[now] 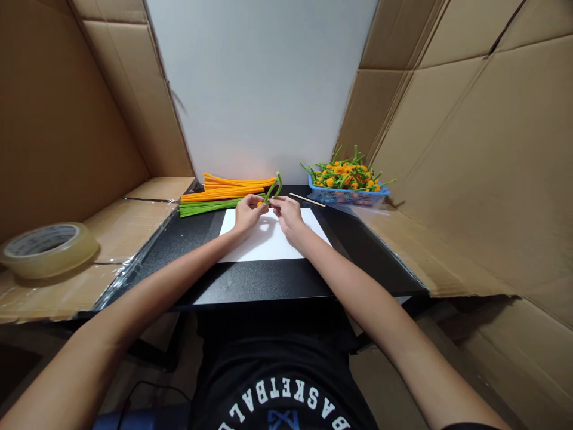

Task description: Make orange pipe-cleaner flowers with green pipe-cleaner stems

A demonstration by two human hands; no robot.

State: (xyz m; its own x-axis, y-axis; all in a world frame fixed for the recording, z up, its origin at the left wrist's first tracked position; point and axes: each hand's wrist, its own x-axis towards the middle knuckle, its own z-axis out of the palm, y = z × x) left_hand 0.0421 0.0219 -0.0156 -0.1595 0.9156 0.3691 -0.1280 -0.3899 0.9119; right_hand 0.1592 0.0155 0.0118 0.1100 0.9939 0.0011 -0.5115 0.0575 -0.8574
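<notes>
My left hand (pixel 249 213) is closed on a small orange piece (pixel 261 204) with a bent green pipe cleaner (pixel 278 182) rising from it. Close beside it, my right hand (pixel 287 214) pinches at the lower part of the green stem. Both hands are over a white sheet (pixel 268 248) on the black table. Orange pipe cleaners (pixel 224 194) and green pipe cleaners (pixel 203 207) lie in bundles behind and left of my left hand. A thin stick (pixel 307 199) rests behind my right hand.
A blue basket (pixel 349 195) heaped with orange and green pipe cleaner pieces stands at the back right. On the left cardboard lies a roll of clear tape (pixel 49 248). Cardboard walls flank the black table (pixel 264 283), and a pale panel (pixel 264 89) rises behind it.
</notes>
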